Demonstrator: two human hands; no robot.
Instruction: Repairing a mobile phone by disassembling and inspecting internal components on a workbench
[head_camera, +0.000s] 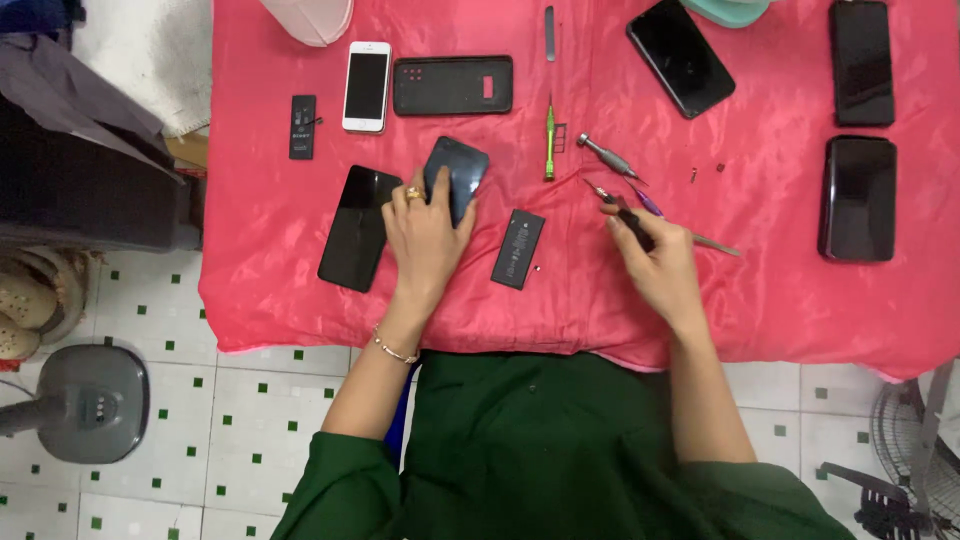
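Hands at work over phones on a glossy pink cloth covering the tabletop.
The left hand (425, 235) presses flat, fingers spread, on a dark glassy phone (458, 176) near the front edge; the right hand (655, 262) is clamped on a thin screwdriver (612, 203), a flat black battery (518, 249) between them.

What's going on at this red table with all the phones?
A person in a green top sits at a table covered in red cloth. The left hand rests on a dark phone. The right hand holds a slim dark-handled tool. A black battery lies between the hands. Other phones, a green screwdriver and small screws are spread around.
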